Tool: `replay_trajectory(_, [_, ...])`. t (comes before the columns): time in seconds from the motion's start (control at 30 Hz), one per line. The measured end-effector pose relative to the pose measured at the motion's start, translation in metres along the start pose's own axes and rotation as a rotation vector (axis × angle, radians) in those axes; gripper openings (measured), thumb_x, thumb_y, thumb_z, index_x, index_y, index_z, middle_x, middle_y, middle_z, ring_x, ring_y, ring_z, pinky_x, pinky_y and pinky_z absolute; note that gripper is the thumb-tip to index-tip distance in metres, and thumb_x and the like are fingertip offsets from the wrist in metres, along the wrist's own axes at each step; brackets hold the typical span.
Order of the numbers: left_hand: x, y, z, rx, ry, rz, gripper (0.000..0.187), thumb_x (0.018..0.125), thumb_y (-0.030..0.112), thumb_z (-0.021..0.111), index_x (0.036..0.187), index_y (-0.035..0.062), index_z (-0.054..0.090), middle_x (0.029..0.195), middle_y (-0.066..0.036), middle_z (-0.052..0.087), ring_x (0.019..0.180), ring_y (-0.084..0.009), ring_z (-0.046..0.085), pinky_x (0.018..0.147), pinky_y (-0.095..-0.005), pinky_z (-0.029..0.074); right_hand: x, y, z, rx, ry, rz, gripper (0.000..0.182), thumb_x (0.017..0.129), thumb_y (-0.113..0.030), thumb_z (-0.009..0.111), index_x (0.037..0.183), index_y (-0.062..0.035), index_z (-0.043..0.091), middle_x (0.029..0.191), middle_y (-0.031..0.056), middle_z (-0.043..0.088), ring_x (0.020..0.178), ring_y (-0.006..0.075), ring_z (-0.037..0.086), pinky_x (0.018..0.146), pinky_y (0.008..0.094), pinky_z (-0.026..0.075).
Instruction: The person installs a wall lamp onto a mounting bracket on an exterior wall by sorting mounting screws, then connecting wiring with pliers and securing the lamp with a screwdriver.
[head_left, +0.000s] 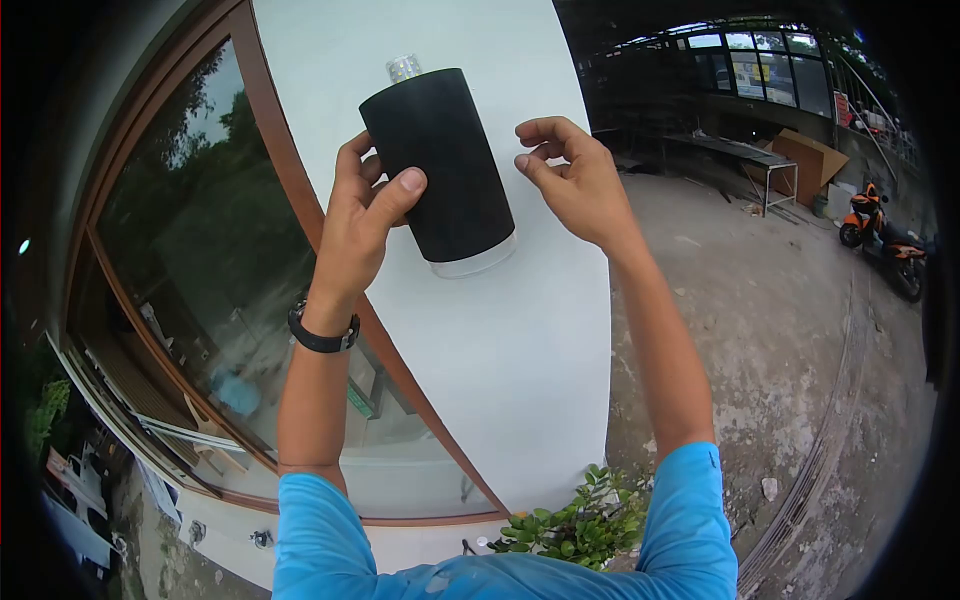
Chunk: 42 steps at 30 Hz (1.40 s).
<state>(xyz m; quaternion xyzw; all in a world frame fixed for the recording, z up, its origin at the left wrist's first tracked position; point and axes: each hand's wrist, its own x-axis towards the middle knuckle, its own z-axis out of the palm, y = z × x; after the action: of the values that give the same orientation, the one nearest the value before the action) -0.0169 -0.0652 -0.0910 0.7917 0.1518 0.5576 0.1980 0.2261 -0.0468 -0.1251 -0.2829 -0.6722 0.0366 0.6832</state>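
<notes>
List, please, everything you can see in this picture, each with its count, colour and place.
bottle: one, black sleeve with clear ends, held up before the wall
wall: one, white, centre
window: one, brown frame, left
plant: one, green, at the foot of the wall
motorbike: one, orange and black, far right
table: one, metal, right background
wristwatch: one, black, left wrist
sleeves: two, blue, bottom
left hand: gripping the bottle
right hand: beside the bottle, fingers curled, holding nothing visible

Bottle [438, 160] between hands, window [190, 270] left, motorbike [880, 235] right
</notes>
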Motion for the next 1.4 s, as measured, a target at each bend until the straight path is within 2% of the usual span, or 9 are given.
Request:
replay_trajectory(0.2, [-0.001, -0.002, 0.014, 0.047, 0.062, 0.085, 0.090, 0.093, 0.045, 0.070, 0.147, -0.0108, 0.024, 0.132, -0.026, 0.055, 0.118, -0.0327, 0.063, 0.100, -0.0398, 0.051, 0.004, 0.003, 0.031, 0.070, -0.114, -0.072, 0.041, 0.089, -0.006, 0.068, 0.129, 0.0012, 0.063, 0.106, 0.0137, 0.069, 0.086, 0.0206, 0.070, 0.072, 0.0329, 0.058])
replay_trajectory(0.33, [-0.001, -0.001, 0.018, 0.169, 0.067, 0.137, 0.097, 0.086, 0.044, 0.080, 0.147, -0.0095, 0.027, 0.126, -0.024, 0.060, 0.116, -0.0303, 0.063, 0.098, -0.0394, 0.053, 0.006, 0.004, 0.039, 0.102, -0.172, 0.010, 0.038, 0.092, -0.009, 0.068, 0.128, 0.0022, 0.064, 0.104, 0.0123, 0.070, 0.083, 0.0180, 0.068, 0.070, 0.0327, 0.058])
replay_trajectory(0.87, [0.005, 0.000, 0.017, 0.221, 0.050, 0.172, 0.102, 0.083, 0.044, 0.082, 0.145, -0.0132, 0.026, 0.122, -0.026, 0.063, 0.113, -0.0318, 0.066, 0.096, -0.0399, 0.055, -0.002, 0.017, 0.047, 0.300, -0.234, 0.172, 0.033, 0.098, -0.008, 0.064, 0.127, 0.0047, 0.062, 0.109, 0.0116, 0.071, 0.084, 0.0143, 0.068, 0.073, 0.0298, 0.056])
replay_trajectory(0.97, [0.003, -0.003, 0.015, 0.234, 0.060, 0.162, 0.106, 0.081, 0.047, 0.083, 0.145, -0.0143, 0.026, 0.122, -0.028, 0.063, 0.112, -0.0328, 0.067, 0.095, -0.0398, 0.056, 0.006, 0.019, 0.039, 0.148, -0.275, 0.054, 0.036, 0.094, -0.006, 0.067, 0.128, 0.0042, 0.062, 0.108, 0.0116, 0.071, 0.084, 0.0162, 0.068, 0.072, 0.0302, 0.056])
replay_trajectory(1.13, [0.001, -0.001, 0.013, 0.269, 0.066, 0.167, 0.111, 0.079, 0.059, 0.081, 0.143, -0.0154, 0.030, 0.124, -0.031, 0.061, 0.112, -0.0340, 0.067, 0.092, -0.0410, 0.057, 0.027, 0.003, 0.030, -0.455, -0.072, -0.473, 0.059, 0.074, -0.007, 0.079, 0.130, -0.0088, 0.060, 0.135, 0.0048, 0.054, 0.119, 0.0283, 0.056, 0.093, 0.0403, 0.054])
replay_trajectory(1.23, [0.001, -0.010, -0.004, 0.408, 0.071, 0.143, 0.100, 0.087, 0.063, 0.070, 0.143, -0.0124, 0.036, 0.125, -0.027, 0.062, 0.103, -0.0294, 0.069, 0.085, -0.0376, 0.059, 0.044, 0.004, 0.023, -0.669, -0.205, -0.545, 0.063, 0.072, -0.008, 0.081, 0.131, -0.0099, 0.059, 0.135, 0.0030, 0.054, 0.119, 0.0266, 0.055, 0.091, 0.0400, 0.055])
replay_trajectory(1.3, [0.006, -0.014, -0.020, 0.011, 0.200, 0.075, 0.084, 0.097, 0.061, 0.055, 0.141, -0.0082, 0.042, 0.120, -0.021, 0.063, 0.095, -0.0234, 0.068, 0.077, -0.0354, 0.060, 0.047, 0.004, 0.021, -0.733, -0.229, -0.544, 0.064, 0.071, -0.008, 0.082, 0.131, -0.0111, 0.059, 0.136, 0.0022, 0.054, 0.118, 0.0264, 0.055, 0.092, 0.0398, 0.055])
replay_trajectory(1.33, [0.007, -0.014, -0.030, -0.095, 0.296, 0.059, 0.056, 0.100, 0.039, 0.061, 0.137, -0.0007, 0.051, 0.114, -0.015, 0.064, 0.093, -0.0189, 0.065, 0.072, -0.0336, 0.058, 0.046, 0.004, 0.020, -0.764, -0.237, -0.540, 0.065, 0.070, -0.009, 0.082, 0.131, -0.0116, 0.059, 0.137, 0.0018, 0.054, 0.118, 0.0263, 0.055, 0.093, 0.0397, 0.055])
replay_trajectory(1.4, [0.012, -0.047, -0.048, 0.364, 0.247, 0.155, 0.046, 0.094, 0.027, 0.069, 0.131, 0.0023, 0.057, 0.114, -0.014, 0.063, 0.094, -0.0190, 0.065, 0.075, -0.0339, 0.057, 0.046, -0.001, 0.019, -0.750, -0.227, -0.574, 0.068, 0.070, -0.010, 0.083, 0.132, -0.0114, 0.057, 0.138, 0.0021, 0.053, 0.118, 0.0265, 0.055, 0.095, 0.0406, 0.054])
